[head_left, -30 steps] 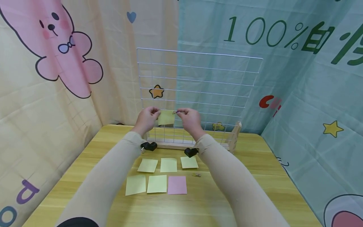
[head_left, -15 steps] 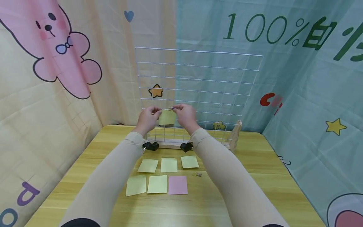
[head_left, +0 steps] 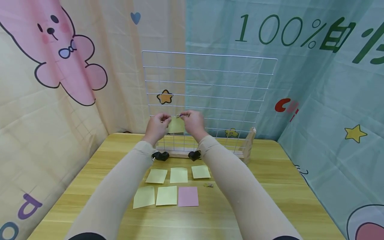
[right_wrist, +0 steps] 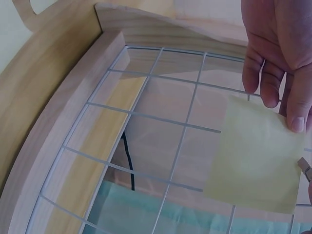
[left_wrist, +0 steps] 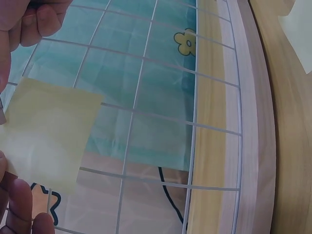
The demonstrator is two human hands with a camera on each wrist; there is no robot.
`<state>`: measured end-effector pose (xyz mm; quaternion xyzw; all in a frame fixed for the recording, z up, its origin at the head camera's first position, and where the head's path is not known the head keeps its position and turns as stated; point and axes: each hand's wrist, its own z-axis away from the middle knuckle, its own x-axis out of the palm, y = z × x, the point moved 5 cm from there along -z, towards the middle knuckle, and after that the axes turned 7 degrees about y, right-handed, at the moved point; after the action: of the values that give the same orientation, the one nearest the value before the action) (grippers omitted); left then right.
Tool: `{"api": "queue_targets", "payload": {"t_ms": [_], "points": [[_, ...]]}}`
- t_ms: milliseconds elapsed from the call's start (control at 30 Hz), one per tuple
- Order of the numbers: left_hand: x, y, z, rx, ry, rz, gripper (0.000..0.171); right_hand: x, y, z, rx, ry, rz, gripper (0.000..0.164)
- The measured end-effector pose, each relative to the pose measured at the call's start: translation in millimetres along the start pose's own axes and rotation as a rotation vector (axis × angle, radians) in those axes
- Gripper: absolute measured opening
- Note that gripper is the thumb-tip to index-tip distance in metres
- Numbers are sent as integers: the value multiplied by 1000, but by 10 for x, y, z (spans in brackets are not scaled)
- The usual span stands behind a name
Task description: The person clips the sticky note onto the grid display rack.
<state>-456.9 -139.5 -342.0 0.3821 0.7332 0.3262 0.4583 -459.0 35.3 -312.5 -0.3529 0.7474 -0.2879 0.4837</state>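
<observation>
My left hand (head_left: 156,126) pinches a pale yellow sticky note (head_left: 176,126) by its upper left corner, against the wire grid rack. In the right wrist view, the left thumb (right_wrist: 296,119) lies over one edge of the note. My right hand (head_left: 194,124) pinches a small clip (head_left: 178,116) at the note's top edge. That clip (right_wrist: 305,169) meets the paper's edge in the right wrist view; right fingers partly hide it in the left wrist view. Behind the note, the white wires of the grid rise from a pale wooden base (head_left: 180,154).
On the wooden table (head_left: 228,216) before the rack lie several yellow sticky notes (head_left: 166,195) in two rows, with one pink note (head_left: 188,196). Another small clip (head_left: 208,185) lies right of them. A wooden end piece (head_left: 248,145) stands at the rack's right. Printed curtains surround the table.
My right hand has moved left with the clip, from the note's right corner in toward the middle of its top edge. The left hand and note have barely moved.
</observation>
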Motion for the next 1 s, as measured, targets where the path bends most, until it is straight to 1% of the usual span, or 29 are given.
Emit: {"api": "queue_targets", "payload": {"t_ms": [133, 300, 567, 700, 1000], "points": [[10, -9, 3, -4, 5, 12, 20, 16, -3, -2, -13, 10, 31, 20], [21, -16, -4, -8, 5, 26, 19, 26, -5, -7, -6, 19, 50, 22], [17, -29, -5, -9, 18, 38, 19, 34, 5, -4, 23, 17, 19, 20], [16, -18, 1, -3, 28, 40, 20, 49, 12, -8, 24, 16, 11, 20], [23, 6, 12, 16, 43, 14, 20, 69, 12, -22, 11, -2, 62, 22]]}}
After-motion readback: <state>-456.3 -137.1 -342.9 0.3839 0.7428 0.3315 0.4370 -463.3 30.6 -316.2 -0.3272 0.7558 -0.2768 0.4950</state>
